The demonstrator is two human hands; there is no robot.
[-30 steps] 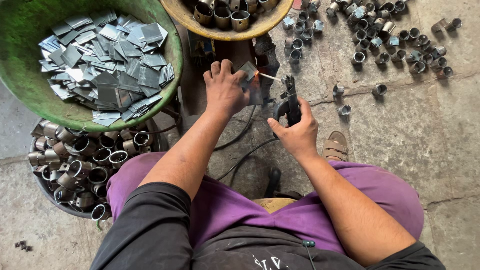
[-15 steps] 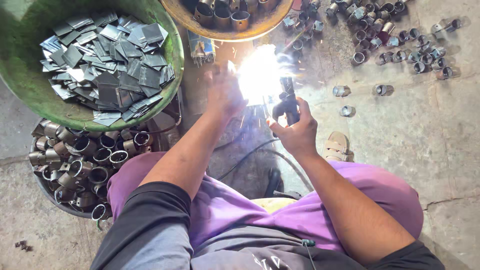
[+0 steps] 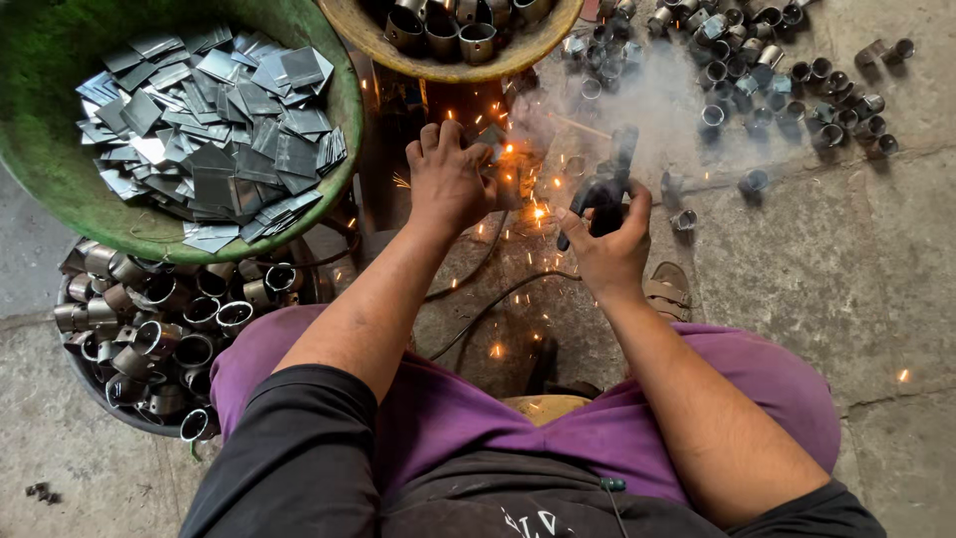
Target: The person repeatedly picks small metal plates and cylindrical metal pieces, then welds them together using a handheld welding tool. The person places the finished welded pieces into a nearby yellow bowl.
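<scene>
A small metal piece (image 3: 490, 139) is pinched at the tips of the left hand (image 3: 448, 184), while the fingers of the right hand (image 3: 609, 244) are closed round a black welding holder (image 3: 605, 189) whose rod tip meets the piece just beyond the left fingertips. The weld is judged best made with the piece held still and the rod steady at the glowing joint (image 3: 510, 151). The seam itself is masked by glare, sparks and smoke (image 3: 637, 95), and the piece's shape cannot be made out.

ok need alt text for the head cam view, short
Seen from above, a seated person's left hand steadies a small metal piece amid sparks while the right hand grips a black welding electrode holder. A green basin of flat metal plates and piles of short metal tube pieces surround them on the concrete floor.
</scene>
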